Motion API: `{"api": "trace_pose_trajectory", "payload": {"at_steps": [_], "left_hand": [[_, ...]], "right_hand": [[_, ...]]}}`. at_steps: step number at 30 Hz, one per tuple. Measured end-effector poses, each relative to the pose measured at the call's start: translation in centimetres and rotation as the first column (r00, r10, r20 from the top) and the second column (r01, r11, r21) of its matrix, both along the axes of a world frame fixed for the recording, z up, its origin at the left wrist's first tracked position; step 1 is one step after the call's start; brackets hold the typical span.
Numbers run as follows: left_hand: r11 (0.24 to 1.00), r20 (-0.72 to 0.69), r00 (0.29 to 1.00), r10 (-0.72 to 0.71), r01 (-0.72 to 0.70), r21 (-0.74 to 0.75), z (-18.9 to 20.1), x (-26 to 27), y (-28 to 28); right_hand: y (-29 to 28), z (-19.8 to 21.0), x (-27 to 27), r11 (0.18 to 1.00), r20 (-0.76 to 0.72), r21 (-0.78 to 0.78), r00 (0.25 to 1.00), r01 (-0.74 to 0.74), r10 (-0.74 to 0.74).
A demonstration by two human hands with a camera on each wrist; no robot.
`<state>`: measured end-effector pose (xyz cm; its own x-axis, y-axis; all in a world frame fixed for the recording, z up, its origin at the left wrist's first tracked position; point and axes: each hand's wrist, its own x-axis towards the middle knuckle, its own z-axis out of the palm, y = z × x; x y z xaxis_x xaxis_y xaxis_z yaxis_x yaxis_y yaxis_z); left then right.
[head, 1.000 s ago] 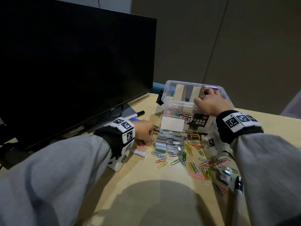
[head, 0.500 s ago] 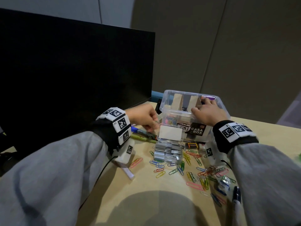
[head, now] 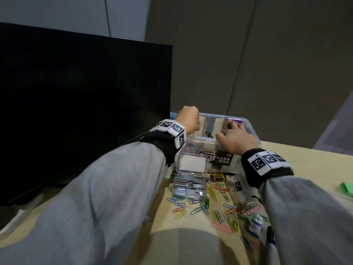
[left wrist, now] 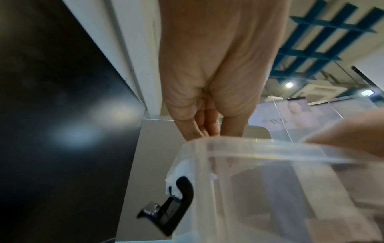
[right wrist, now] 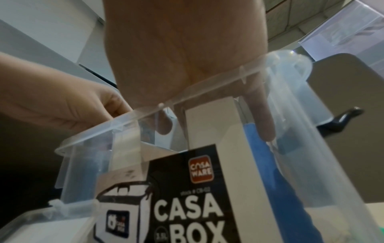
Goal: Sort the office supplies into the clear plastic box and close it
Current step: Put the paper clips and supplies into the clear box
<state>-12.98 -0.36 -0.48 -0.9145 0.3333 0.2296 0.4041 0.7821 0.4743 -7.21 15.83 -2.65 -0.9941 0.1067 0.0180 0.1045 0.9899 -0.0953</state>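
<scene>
The clear plastic box stands open on the desk, with cardboard dividers inside and coloured paper clips in its left compartment. My left hand hovers over the box's left end, its fingertips bunched together and pointing down. Whether they hold anything is hidden. My right hand rests on the front rim, fingers reaching inside on both sides of a divider, one finger along a blue item. More loose paper clips lie scattered in front of the box.
A small clear case of staples lies open against the box's front. A black marker and a small clip lie at the right, a green item farther right. A dark monitor stands close on the left.
My left hand has risen from the desk near the pens to above the box's left end. The right hand has stayed on the box's rim.
</scene>
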Motion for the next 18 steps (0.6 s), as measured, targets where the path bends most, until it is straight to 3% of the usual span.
{"api": "trace_pose_trajectory", "payload": {"at_steps": [3,10,12,15,18], "left_hand": [[0.994,-0.012,1.000,-0.026,0.025,-0.104,-0.7,-0.1,-0.1],[0.993,-0.262,0.958,-0.116,0.121,0.005,-0.6,3.7,-3.0],[0.989,-0.278,0.951,-0.135,0.145,0.018,-0.6,5.7,-4.4],[0.983,-0.100,0.979,-0.180,0.175,-0.055,-1.3,7.8,-6.3],[0.946,0.209,0.972,-0.110,0.167,-0.279,-3.3,8.4,-8.1]], "right_hand": [[0.0,-0.1,0.0,1.000,-0.008,-0.002,1.000,-0.003,0.003],[0.1,-0.2,-0.1,1.000,-0.022,0.002,1.000,-0.003,0.003],[0.1,-0.3,-0.1,1.000,-0.030,0.006,1.000,-0.005,0.006],[0.0,-0.3,-0.1,1.000,-0.024,0.011,1.000,-0.007,0.007],[0.0,-0.2,-0.1,1.000,-0.022,0.019,1.000,-0.005,0.006]]}}
